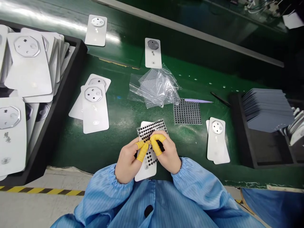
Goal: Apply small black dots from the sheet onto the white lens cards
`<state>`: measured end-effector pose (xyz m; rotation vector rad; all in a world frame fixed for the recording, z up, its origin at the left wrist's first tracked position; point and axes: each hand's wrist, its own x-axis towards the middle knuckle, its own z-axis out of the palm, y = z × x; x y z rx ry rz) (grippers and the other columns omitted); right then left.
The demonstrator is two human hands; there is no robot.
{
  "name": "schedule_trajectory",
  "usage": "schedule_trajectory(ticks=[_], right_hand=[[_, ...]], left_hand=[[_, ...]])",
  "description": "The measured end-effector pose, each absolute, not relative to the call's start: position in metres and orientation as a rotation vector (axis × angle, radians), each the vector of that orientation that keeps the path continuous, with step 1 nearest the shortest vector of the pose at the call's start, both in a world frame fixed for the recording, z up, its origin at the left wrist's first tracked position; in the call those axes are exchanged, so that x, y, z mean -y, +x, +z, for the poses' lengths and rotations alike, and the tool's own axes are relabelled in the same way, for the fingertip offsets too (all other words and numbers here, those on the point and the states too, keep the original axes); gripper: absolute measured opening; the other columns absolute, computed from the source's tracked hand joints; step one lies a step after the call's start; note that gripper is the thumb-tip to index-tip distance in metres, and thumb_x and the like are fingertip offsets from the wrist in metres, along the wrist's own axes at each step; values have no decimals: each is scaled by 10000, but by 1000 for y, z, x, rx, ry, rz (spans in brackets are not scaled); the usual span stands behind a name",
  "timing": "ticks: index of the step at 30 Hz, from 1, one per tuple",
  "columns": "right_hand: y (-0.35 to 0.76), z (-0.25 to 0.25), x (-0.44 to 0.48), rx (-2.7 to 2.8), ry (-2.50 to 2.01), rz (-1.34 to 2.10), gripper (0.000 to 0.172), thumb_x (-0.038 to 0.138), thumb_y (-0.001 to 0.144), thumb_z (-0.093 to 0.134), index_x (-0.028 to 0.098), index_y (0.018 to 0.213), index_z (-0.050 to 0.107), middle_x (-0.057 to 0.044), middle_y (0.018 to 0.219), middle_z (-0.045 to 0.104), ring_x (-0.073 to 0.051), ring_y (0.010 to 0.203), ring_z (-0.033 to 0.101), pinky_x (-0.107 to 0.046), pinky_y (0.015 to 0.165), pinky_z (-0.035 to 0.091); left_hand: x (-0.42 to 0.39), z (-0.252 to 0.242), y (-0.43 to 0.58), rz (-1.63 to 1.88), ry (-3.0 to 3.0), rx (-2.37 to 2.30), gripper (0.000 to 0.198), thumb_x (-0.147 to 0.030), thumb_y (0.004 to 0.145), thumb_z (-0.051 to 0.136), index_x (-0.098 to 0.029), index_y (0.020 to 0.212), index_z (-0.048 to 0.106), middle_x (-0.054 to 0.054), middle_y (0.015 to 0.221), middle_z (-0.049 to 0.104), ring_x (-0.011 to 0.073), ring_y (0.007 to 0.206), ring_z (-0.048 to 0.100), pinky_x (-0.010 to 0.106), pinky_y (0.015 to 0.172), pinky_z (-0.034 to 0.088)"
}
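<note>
Around my grip I count two dotted sticker sheets: one (152, 133) pinched under my fingers, one (187, 111) up and to the right of them. Loose white back covers on the mat: two (94, 108) left of my grip, two (216, 140) right, two far beyond. One heap of clear bags (155, 87).

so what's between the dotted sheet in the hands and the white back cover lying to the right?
Bare green mat only, in the head view: nothing lies between the held clear dotted sheet and the white phone back cover.
</note>
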<state>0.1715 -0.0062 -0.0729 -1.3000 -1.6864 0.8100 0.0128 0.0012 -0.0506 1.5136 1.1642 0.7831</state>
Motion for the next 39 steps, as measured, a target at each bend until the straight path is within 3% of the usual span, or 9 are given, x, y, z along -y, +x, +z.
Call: schedule_trajectory(ticks=[9, 17, 20, 24, 26, 29, 32, 35, 39], right_hand=[[179, -76, 8, 1997, -1121, 608, 298, 99, 933, 474, 192, 1216, 480, -123, 1122, 573, -201, 1047, 567, -376, 865, 546], [169, -77, 3, 1564, -1377, 776, 145, 97, 929, 470, 201, 962, 564, -66, 999, 561, -161, 957, 568, -339, 845, 525], [171, -75, 3, 1581, -1364, 678, 139, 87, 898, 537, 203, 953, 593, -61, 1020, 549, -158, 955, 570, -331, 833, 522], [170, -58, 4, 1558, -1301, 583, 188, 55, 868, 571, 215, 958, 615, -51, 1009, 565, -150, 889, 584, -314, 761, 529], [166, -46, 5, 1554, -1270, 482, 208, 53, 851, 590, 217, 976, 621, -52, 995, 585, -156, 871, 593, -311, 733, 535], [161, -33, 6, 1632, -1222, 301, 266, 72, 843, 607, 217, 1066, 618, -56, 984, 637, -171, 895, 615, -312, 746, 552], [163, -29, 10, 1799, -1218, 277, 338, 108, 877, 563, 220, 1196, 574, -71, 1081, 668, -201, 1037, 615, -373, 875, 550], [168, -29, 18, 1978, -1188, 231, 304, 175, 916, 482, 183, 1205, 578, -135, 1286, 589, -289, 1238, 528, -538, 1016, 459], [171, -29, 22, 2006, -1169, 244, 328, 225, 937, 413, 128, 1201, 581, -185, 1434, 448, -361, 1315, 449, -609, 999, 447]], left_hand=[[-1, -57, 5, 802, 1694, -1157, 184, -170, 902, 517, -127, 877, 694, 113, 921, 678, 185, 779, 654, 265, 669, 527], [-5, -54, -12, 829, 1640, -1171, 209, -208, 852, 612, -140, 1021, 716, 128, 1091, 699, 235, 943, 694, 287, 782, 563], [-2, -44, -33, 912, 1365, -1416, 272, -264, 853, 642, -159, 1098, 699, 96, 1045, 724, 210, 852, 707, 257, 696, 572], [11, -25, -30, 1213, 1076, -1488, 718, -216, 842, 672, -293, 1473, 338, 31, 935, 760, 160, 636, 698, 219, 512, 563], [18, -18, -14, 1251, 1015, -1367, 855, -184, 839, 673, -342, 1519, 178, 29, 972, 766, 171, 649, 714, 242, 525, 594], [27, -16, 9, 1228, 1056, -1280, 702, -127, 818, 685, -344, 1429, 417, 18, 994, 768, 160, 703, 728, 230, 609, 620], [32, -21, 17, 1280, 1153, -1292, 451, -67, 745, 734, -281, 1139, 686, -7, 926, 769, 130, 684, 718, 165, 618, 602], [32, -27, 17, 1333, 1198, -1264, 421, -42, 745, 714, -257, 1107, 696, 6, 997, 764, 159, 770, 736, 186, 655, 614], [30, -28, 17, 1338, 1274, -1200, 505, -29, 782, 671, -260, 1229, 632, 25, 1091, 749, 207, 908, 738, 227, 722, 625]])
